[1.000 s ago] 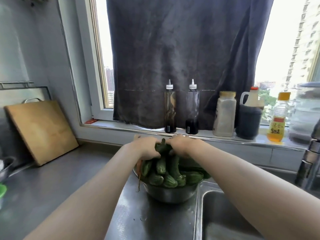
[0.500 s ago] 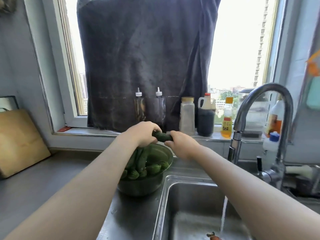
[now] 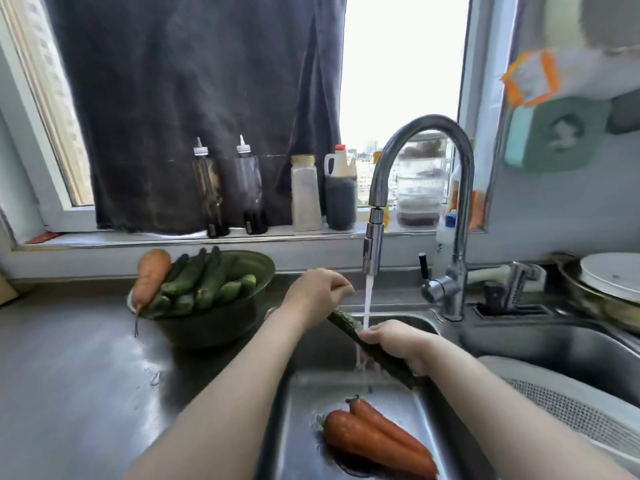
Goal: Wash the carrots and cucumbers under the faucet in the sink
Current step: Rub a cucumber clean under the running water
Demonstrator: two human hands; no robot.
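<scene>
Rinsing cucumber under faucet, left hand and right hand gripping it; carrots below seemingly done, bowl leftward full.

You have two carrots in the sink, one carrot in the one bowl, one held cucumber, and piled cucumbers you cannot count.

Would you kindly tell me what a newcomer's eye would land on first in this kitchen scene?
At centre, the left hand and right hand hold a cucumber slantwise under the running faucet. Below it, two carrots lie in the sink near the bottom edge. To the left on the counter, a metal bowl holds more cucumbers, with one carrot lying over its left rim.
</scene>
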